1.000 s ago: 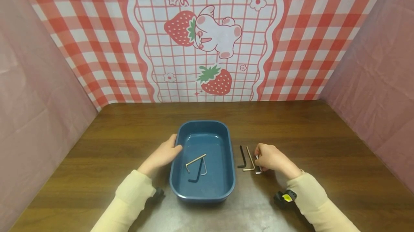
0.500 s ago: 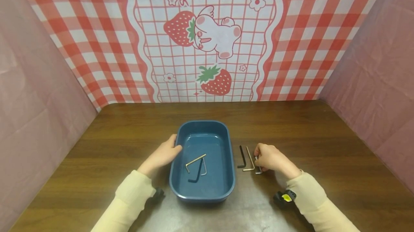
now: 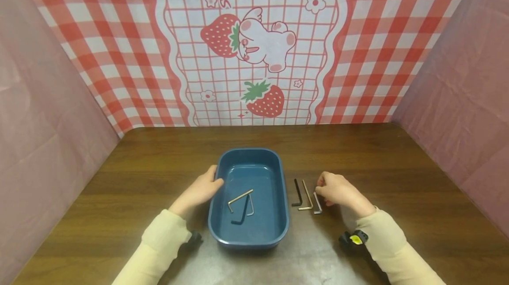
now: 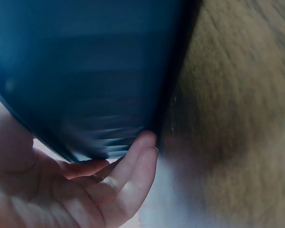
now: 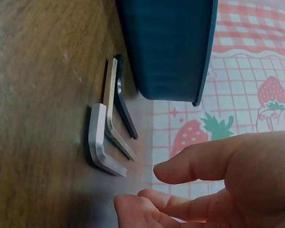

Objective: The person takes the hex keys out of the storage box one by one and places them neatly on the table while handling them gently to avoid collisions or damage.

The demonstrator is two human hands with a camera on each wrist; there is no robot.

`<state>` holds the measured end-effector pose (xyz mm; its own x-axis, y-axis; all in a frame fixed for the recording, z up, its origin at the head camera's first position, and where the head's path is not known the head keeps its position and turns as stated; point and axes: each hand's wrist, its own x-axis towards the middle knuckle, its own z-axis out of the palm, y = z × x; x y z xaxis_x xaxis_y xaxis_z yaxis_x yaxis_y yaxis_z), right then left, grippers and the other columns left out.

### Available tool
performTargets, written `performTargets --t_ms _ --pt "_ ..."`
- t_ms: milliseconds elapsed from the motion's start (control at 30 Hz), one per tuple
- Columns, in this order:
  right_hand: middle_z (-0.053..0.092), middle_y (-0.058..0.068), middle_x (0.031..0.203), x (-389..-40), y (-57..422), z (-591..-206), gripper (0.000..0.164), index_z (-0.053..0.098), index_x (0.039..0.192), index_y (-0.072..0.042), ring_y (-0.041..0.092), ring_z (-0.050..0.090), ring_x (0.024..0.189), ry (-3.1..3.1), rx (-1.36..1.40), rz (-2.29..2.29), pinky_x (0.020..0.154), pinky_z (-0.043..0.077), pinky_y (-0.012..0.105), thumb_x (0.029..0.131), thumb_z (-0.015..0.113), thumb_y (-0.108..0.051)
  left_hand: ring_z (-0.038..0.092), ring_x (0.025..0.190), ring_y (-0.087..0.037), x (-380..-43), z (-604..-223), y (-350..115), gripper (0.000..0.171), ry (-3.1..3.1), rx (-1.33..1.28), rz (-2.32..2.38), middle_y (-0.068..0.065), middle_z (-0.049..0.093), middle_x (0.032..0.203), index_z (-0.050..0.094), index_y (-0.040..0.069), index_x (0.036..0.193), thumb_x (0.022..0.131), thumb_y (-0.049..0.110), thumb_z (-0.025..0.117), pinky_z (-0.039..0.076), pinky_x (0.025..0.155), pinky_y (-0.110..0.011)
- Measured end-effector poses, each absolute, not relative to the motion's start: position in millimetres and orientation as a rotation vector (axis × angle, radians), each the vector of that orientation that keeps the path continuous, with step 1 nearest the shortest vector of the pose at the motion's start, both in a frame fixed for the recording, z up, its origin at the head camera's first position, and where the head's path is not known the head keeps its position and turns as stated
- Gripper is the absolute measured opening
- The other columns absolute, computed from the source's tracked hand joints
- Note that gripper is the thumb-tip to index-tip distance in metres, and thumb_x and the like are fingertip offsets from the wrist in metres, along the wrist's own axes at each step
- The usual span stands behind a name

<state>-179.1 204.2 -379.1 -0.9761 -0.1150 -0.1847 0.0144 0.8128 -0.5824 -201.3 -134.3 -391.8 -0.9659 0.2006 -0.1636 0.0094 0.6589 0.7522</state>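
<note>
My left hand point(image 3: 200, 190) grips the left wall of a deep blue plastic bin point(image 3: 248, 241); its thumb lies over the rim, and its fingers point(image 4: 137, 166) press the outer wall in the left wrist view. Inside the bin are a brass-coloured hex key point(image 3: 240, 197), a black hex key point(image 3: 245, 212) and a thin silver hex key point(image 3: 252, 205). My right hand point(image 3: 338, 190) hovers beside a silver hex key point(image 5: 99, 137), thumb and fingers apart with nothing between them. Left of that key lie a brass-coloured hex key point(image 5: 110, 104) and a black hex key point(image 5: 125, 107).
The brown wooden table point(image 3: 159, 152) carries the bin near its middle. A red-and-white strawberry cloth point(image 3: 262, 55) hangs behind the table, with pink cloth point(image 3: 457, 90) at both sides. A black wrist strap point(image 3: 359, 236) sits at the right sleeve.
My right hand has let go of the silver hex key and drawn back slightly to the right, leaving the key on the table. My left hand and the bin stay in place.
</note>
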Motion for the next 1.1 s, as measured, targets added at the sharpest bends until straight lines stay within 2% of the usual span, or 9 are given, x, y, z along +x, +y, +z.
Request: performTargets --t_ms 300,533,1000,1100 --pt "0.056 0.004 0.062 -180.8 198.7 -372.4 0.015 0.054 0.084 -0.002 0.012 0.053 0.048 2.933 -0.187 -0.726 0.054 0.043 0.028 0.079 0.055 -0.016 0.047 0.118 -0.036 -201.5 -391.1 -133.5 0.049 2.652 0.177 1.187 -0.022 0.048 0.130 0.034 0.001 0.133 0.090 0.021 0.042 0.039 0.095 -0.051" --pt "0.056 0.004 0.072 -186.6 183.4 -363.4 0.018 0.058 0.085 -0.001 0.016 0.051 0.065 3.039 -0.322 -0.676 0.060 0.043 0.033 0.079 0.057 -0.018 0.047 0.118 -0.037 -200.8 -391.7 -134.2 0.049 2.650 0.180 1.194 -0.022 0.048 0.130 0.034 0.000 0.133 0.090 0.021 0.042 0.039 0.095 -0.051" --pt "0.054 0.008 0.081 -191.2 142.1 -345.0 0.017 0.061 0.088 -0.003 0.019 0.052 0.073 3.116 -0.414 -0.744 0.066 0.045 0.034 0.079 0.060 -0.018 0.047 0.119 -0.036 -201.8 -392.5 -134.3 0.048 2.639 0.170 1.218 -0.022 0.048 0.130 0.034 0.002 0.133 0.090 0.021 0.042 0.038 0.096 -0.051" --pt "0.054 0.010 0.086 -190.3 135.2 -344.5 0.018 0.061 0.089 -0.003 0.022 0.051 0.079 3.120 -0.428 -0.762 0.069 0.044 0.036 0.080 0.061 -0.018 0.048 0.118 -0.036 -201.1 -392.5 -134.4 0.048 2.641 0.169 1.215 -0.022 0.048 0.130 0.034 0.001 0.133 0.090 0.021 0.042 0.039 0.095 -0.051"
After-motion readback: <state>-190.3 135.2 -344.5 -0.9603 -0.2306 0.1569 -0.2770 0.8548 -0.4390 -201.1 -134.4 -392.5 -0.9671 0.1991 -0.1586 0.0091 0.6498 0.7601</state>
